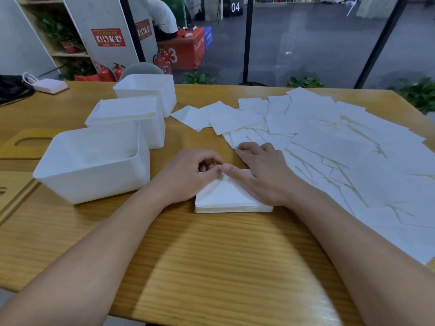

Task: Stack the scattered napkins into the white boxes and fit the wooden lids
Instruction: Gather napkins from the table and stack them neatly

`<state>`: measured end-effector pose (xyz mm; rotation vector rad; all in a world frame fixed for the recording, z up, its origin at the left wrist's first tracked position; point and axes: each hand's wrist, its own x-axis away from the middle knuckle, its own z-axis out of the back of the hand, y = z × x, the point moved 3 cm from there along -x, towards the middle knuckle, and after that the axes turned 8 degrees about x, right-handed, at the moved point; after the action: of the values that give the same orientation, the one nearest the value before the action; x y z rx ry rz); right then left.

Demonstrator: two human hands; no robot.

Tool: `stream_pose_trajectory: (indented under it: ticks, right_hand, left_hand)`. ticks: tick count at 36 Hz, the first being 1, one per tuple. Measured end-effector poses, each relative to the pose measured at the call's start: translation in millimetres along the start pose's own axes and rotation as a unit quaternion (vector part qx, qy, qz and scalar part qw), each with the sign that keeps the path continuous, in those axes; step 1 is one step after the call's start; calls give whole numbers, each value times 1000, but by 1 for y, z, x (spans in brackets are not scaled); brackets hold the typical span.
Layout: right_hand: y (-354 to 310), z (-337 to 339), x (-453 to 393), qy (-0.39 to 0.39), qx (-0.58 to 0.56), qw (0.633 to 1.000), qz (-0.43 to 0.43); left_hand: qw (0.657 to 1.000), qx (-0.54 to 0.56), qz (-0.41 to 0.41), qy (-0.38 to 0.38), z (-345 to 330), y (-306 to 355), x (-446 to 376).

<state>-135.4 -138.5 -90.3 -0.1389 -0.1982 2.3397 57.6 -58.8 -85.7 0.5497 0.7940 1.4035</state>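
A small stack of white napkins (231,201) lies on the wooden table (211,267) in front of me. My left hand (188,175) rests on the stack's left part with its fingers curled over the top napkin's far edge. My right hand (261,172) lies flat on the stack's right part, fingers spread and reaching toward the scattered napkins (341,149). Three white boxes stand to the left: the near box (94,165) looks empty, the middle box (131,118) is full of napkins, and the far box (150,90) stands behind it.
Wooden lids (26,144) lie flat at the table's left edge, another lid (14,196) nearer to me. A pink pouch (50,85) and a dark bag (11,88) sit at the far left corner. Loose napkins cover the table's right half.
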Motion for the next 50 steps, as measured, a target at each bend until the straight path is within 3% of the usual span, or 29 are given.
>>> stream_pose_trajectory:
  ticks: [8, 19, 25, 30, 33, 36, 39, 46, 50]
  right_hand:
    - [-1, 21, 27, 3, -146, 986, 84]
    - [5, 41, 40, 133, -265, 954, 43]
    - [14, 39, 38, 198, -271, 942, -21]
    - [11, 37, 35, 185, -226, 956, 2]
    - [9, 36, 36, 216, -190, 958, 13]
    - [6, 39, 38, 257, -166, 952, 32]
    - [5, 45, 42, 284, -213, 935, 20]
    - [14, 52, 38, 208, -358, 910, -19]
    - [22, 42, 36, 78, -339, 937, -38]
  left_hand:
    - [995, 12, -3, 99, 10, -6, -3]
    - [991, -95, -8, 92, 13, -13, -6]
    - [989, -39, -32, 136, 20, -1, -2]
    - [987, -43, -74, 135, 18, 9, 1]
    - [984, -47, -101, 136, 18, 14, 3]
    - [980, 29, -92, 171, 22, 19, 6]
    - [973, 113, -86, 183, 27, 21, 6]
    - [973, 205, -56, 96, 31, 23, 6]
    - [981, 187, -20, 51, 31, 27, 11]
